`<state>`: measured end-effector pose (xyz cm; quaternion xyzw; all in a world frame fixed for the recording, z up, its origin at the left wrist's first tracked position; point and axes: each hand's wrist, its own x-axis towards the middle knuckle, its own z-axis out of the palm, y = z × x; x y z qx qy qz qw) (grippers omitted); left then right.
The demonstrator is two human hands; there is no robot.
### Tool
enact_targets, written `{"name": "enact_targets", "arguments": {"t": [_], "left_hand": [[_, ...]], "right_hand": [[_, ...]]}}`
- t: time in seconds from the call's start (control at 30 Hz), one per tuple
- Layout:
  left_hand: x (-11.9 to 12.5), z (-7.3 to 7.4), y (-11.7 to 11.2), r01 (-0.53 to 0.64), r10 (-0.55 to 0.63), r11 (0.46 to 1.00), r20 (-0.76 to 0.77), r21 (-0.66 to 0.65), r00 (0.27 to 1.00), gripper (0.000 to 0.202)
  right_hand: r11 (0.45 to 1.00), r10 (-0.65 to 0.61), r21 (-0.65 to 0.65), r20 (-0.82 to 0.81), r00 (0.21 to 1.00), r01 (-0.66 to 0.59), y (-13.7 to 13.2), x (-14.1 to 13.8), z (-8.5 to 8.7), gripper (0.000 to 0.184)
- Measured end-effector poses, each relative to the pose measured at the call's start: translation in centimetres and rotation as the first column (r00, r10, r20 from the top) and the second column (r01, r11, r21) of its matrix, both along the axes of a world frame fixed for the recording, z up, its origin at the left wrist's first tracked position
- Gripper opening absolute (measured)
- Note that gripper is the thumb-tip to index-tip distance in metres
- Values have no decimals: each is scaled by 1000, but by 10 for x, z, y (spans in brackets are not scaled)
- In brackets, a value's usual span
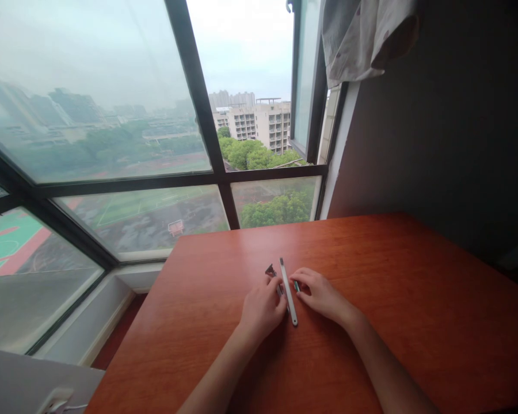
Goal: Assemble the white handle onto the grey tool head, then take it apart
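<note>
On the reddish-brown table (pixel 224 276), a slim light-grey toothbrush (pixel 288 293) lies lengthwise between my two hands, its dark head pointing away and a small hole in its near end. My left hand (pixel 262 305) is closed around a slim dark metal tool; the tool's wider, forked-looking end (pixel 270 269) sticks out beyond the fingers, and most of its length is hidden. To the right of the toothbrush, my right hand (pixel 317 292) pinches a small green and dark object (pixel 296 286) between thumb and fingers. Its kind is too small to make out.
Large dark-framed windows (pixel 129 183) run along the table's far and left sides, with one pane (pixel 306 80) swung open. A pale curtain (pixel 362 40) hangs at upper right beside a dark wall (pixel 431 132). A socket with a cable (pixel 58 399) shows at lower left.
</note>
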<state>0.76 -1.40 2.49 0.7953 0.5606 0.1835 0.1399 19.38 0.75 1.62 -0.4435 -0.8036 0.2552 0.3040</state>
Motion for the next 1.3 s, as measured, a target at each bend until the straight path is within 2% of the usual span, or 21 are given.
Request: {"name": "enact_targets", "arguments": {"t": [0.23, 0.37, 0.5, 0.57, 0.67, 0.8, 0.9, 1.3], "left_hand": [[-1, -3, 2, 31, -31, 998, -11, 55, 999, 18], [-2, -5, 4, 57, -58, 995, 9, 82, 998, 17], [-2, -6, 4, 62, -65, 994, 36, 85, 997, 18], [-3, -5, 5, 65, -70, 995, 63, 82, 996, 22], [-9, -5, 10, 13, -20, 998, 117, 65, 993, 27], [-18, -7, 19, -89, 83, 995, 94, 53, 992, 14], [-23, -11, 25, -109, 105, 993, 70, 54, 992, 16], [-27, -16, 30, -104, 94, 991, 116, 81, 989, 18]], "right_hand": [[1000, 13, -1, -3, 1000, -13, 1, -2, -2, 42], [1000, 17, 1, -7, 1000, -17, 1, -2, -2, 41], [999, 5, -53, -73, 997, -9, 2, -1, -4, 37], [997, -65, -46, -78, 995, 61, 4, 3, -6, 32], [971, -238, -2, 24, 971, 238, 11, 11, -12, 22], [927, -366, 0, 202, 908, 374, 17, 21, -20, 20], [922, -373, -7, 250, 894, 387, 18, 23, -22, 18], [933, -342, -18, 257, 904, 358, 16, 21, -20, 22]]}}
